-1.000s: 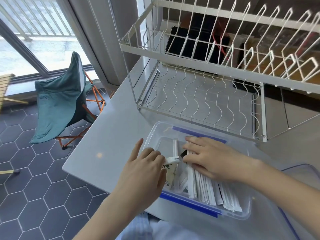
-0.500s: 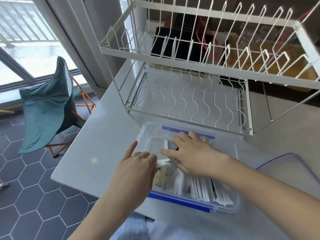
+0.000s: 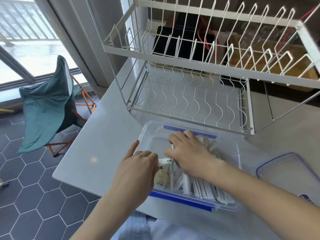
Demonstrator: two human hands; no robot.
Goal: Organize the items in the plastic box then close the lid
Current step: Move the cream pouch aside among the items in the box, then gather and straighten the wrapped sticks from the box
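Observation:
A clear plastic box [image 3: 237, 153] with blue clips stands open at the table's near edge. Inside lie several long white wrapped packets [image 3: 204, 187] and a cream sachet [image 3: 161, 177]. My left hand [image 3: 136, 172] rests at the box's left side, its fingers curled on the top of the cream sachet, index finger stretched along the rim. My right hand [image 3: 188, 153] lies palm down inside the box, fingers spread over the white packets and touching one thin white stick. The clear lid [image 3: 285, 172] with a blue seal lies on the table to the right.
A white two-tier wire dish rack [image 3: 190, 94] stands just behind the box. The grey table [image 3: 103, 139] ends at the left over a dark hexagon-tiled floor. A teal folding chair [image 3: 46, 108] stands there by the window.
My right hand has slid further left and forward inside the box over the packets. My left hand has kept its hold on the sachet. The camera has shifted left.

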